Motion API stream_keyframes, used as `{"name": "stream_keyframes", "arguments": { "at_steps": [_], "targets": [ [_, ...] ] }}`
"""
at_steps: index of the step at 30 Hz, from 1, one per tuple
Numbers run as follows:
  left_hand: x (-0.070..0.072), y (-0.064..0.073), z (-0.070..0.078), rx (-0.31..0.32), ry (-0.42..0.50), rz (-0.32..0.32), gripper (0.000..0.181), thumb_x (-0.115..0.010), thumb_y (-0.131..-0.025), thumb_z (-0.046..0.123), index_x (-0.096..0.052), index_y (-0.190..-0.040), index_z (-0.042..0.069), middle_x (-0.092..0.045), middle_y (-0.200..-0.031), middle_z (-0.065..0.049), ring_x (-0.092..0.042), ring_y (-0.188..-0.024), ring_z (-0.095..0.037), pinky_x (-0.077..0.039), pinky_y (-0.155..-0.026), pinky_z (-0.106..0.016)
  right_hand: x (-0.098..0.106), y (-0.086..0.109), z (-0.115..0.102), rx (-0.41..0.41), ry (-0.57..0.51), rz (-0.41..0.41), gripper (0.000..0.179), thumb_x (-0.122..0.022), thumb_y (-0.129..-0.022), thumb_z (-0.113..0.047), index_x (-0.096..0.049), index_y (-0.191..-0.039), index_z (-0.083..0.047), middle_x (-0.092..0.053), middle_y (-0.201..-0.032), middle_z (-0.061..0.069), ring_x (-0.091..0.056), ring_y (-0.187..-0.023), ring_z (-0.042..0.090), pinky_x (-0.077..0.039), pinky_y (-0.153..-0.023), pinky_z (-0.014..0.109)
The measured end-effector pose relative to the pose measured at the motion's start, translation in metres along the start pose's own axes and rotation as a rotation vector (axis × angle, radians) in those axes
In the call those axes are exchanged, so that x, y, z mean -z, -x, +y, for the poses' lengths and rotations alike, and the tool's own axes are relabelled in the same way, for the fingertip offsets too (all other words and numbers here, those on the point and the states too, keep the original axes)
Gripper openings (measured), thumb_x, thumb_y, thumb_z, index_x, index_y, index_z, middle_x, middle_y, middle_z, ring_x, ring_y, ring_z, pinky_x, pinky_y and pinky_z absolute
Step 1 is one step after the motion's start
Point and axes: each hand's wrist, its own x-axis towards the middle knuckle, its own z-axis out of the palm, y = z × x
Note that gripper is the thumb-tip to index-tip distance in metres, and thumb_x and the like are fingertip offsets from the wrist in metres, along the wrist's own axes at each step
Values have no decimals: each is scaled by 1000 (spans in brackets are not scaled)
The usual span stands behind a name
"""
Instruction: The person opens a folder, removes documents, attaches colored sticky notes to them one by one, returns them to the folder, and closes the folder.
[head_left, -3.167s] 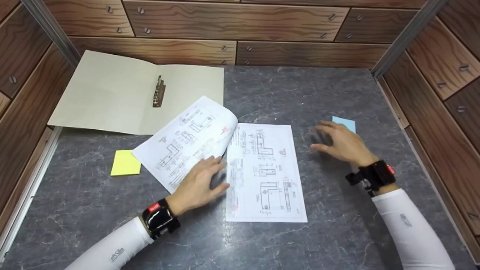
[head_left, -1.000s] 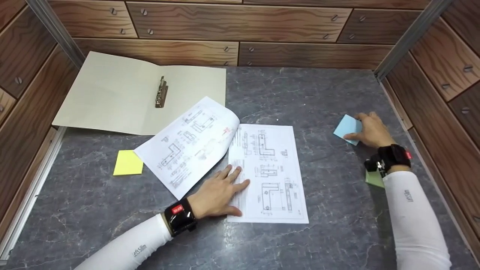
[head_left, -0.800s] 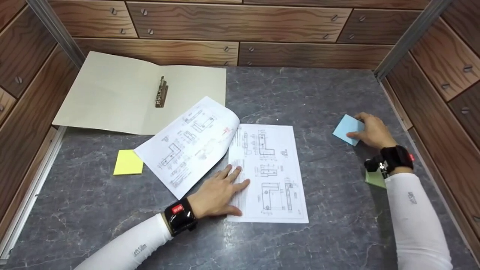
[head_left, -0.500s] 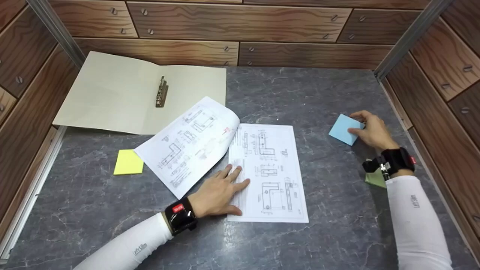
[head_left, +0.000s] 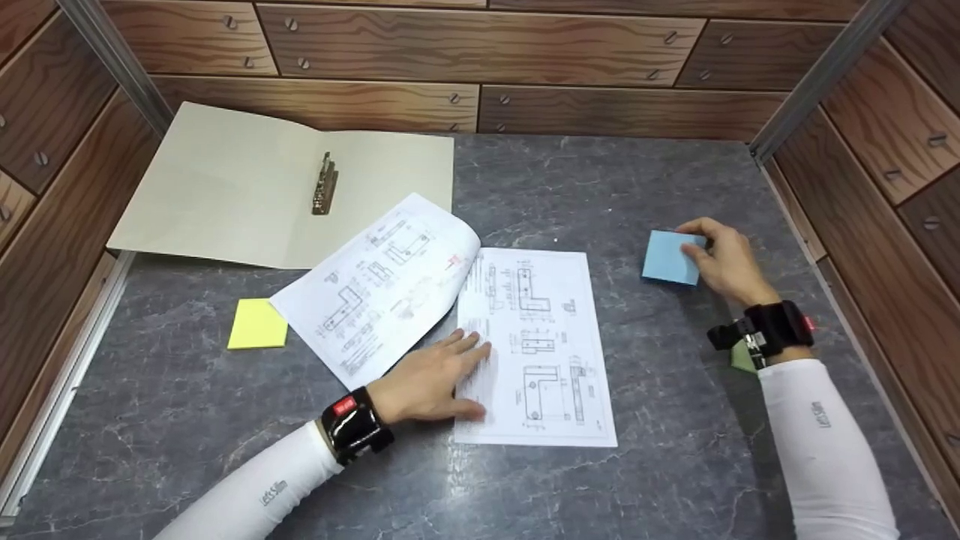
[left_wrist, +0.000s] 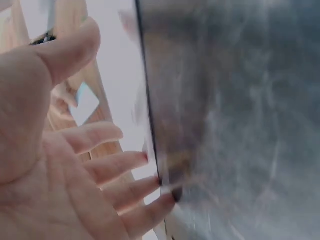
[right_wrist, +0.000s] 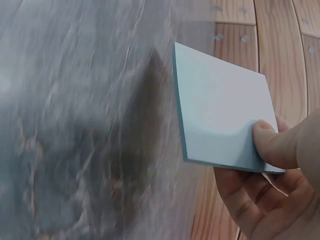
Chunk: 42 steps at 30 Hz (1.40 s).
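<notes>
- Blue paper is catching the light here: the blue pad [head_left: 671, 257] is sitting in the right hand [head_left: 729, 261], over the right side of the desk [head_left: 637, 480], well apart from the drawings.
- The right hand is pinching firmly near one corner, thumb pressing the top face, fingers bending underneath; that grip is probably steadying the pad while leaving most of its face uncovered.
- The pad is hanging clear of the desk, and the right wrist view is showing fingers beneath it and a shadow lying apart.
- Over to the left hand [head_left: 427, 379]: it is spreading its fingers wide, nearly straight, with the thumb standing off, and it is gripping nothing.
- It is reaching over the left edge of the flat sheet [head_left: 540, 390]; that spread is looking well suited to steadying paper, but the left wrist view is blurring, so I cannot tell whether the fingertips are touching.
- The curling sheet [head_left: 375, 292] is bowing up along its right side, seemingly because it is bending where it meets the flat one, and it is overlapping the lower right of the open folder [head_left: 217, 187].
- The metal clip [head_left: 324, 185] is standing near the folder's fold.
- The yellow pad [head_left: 257, 324] is lying just beside the curling sheet's corner, while the green pad [head_left: 742, 358] is peeping out, half hidden, below the right wristband [head_left: 776, 330].
</notes>
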Motion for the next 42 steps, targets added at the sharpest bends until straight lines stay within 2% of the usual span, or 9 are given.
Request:
{"name": "stream_keyframes", "arguments": {
  "at_steps": [5,10,15,21,24,27,34,42],
  "targets": [
    [8,2,-5,24,161,29,80,-77,-91,48,-50,-151,4,-46,-157,-20,-41,-147,-36,-34,-122,-48,-9,-2,-15,47,26,10,24,-60,-104,-5,-68,-127,-5,-69,-117,17,-57,-78,17,-40,-65,23],
    [15,2,-8,12,269,135,68,-76,-94,41,-55,-146,4,-56,-149,-16,-52,-139,-30,-40,-118,-44,-17,-2,-32,103,13,2,22,-61,-104,-4,-68,-124,-4,-70,-116,17,-58,-80,20,-41,-66,23],
    [24,-1,-11,18,309,232,58,-76,-95,37,-60,-140,3,-63,-140,-13,-61,-127,-29,-49,-109,-43,-27,0,-53,167,-2,-38,22,-61,-103,-1,-68,-123,-3,-69,-117,16,-59,-78,19,-43,-66,25],
    [33,-11,-15,60,380,334,49,-77,-95,33,-65,-132,2,-69,-130,-13,-69,-112,-32,-58,-93,-40,-39,2,-79,253,-21,-89,22,-62,-102,1,-68,-122,-5,-69,-116,13,-64,-87,20,-48,-70,31],
    [37,-19,-18,48,427,373,44,-77,-95,29,-67,-128,1,-71,-125,-15,-71,-107,-32,-60,-91,-42,-45,3,-92,285,-40,-118,22,-61,-102,0,-68,-123,-5,-69,-117,11,-66,-92,20,-50,-72,34],
    [42,-30,-20,27,474,408,38,-77,-95,25,-68,-123,0,-73,-120,-17,-72,-103,-32,-61,-89,-43,-50,3,-104,310,-55,-136,23,-61,-102,1,-68,-123,-6,-68,-118,10,-65,-91,19,-49,-71,34],
    [48,-49,-17,3,493,446,34,-77,-95,22,-70,-119,-1,-75,-115,-15,-74,-97,-28,-62,-85,-41,-63,1,-126,353,-83,-165,24,-61,-102,1,-68,-122,-8,-68,-116,8,-63,-90,16,-48,-70,31],
    [41,-63,-15,-29,543,473,27,-76,-96,18,-71,-115,-1,-76,-112,-14,-76,-92,-25,-63,-82,-41,-75,1,-148,429,-112,-204,23,-61,-101,2,-69,-120,-9,-69,-114,5,-65,-92,14,-54,-73,33]
  ]
}}
